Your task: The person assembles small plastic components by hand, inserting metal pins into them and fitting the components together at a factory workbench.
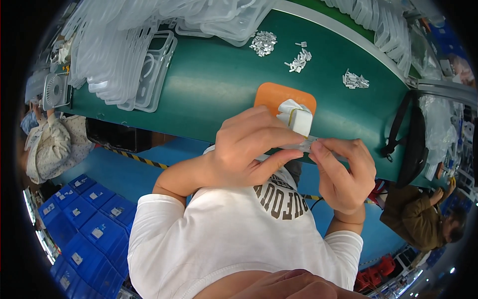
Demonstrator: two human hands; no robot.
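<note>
In front of my chest, both hands hold a small clear plastic piece (303,145) by its ends. My left hand (251,144) is closed in a pinch, thumb and fingers on the left side of it. On the right, my right hand (346,172) pinches the other side between thumb and fingers. Much of the piece is hidden by the fingers. Just beyond the hands, a white wad or block with a yellow band (301,122) rests on an orange mat (273,94), which lies on the green table (214,79).
Stacked clear plastic cases (114,65) fill the table's left side. Small silvery pieces lie in piles, one pile (263,43) beyond the mat and another (355,79) to the right. A black strap bag (413,144) hangs at the right edge. Blue bins (99,231) stand at lower left; people sit on both sides.
</note>
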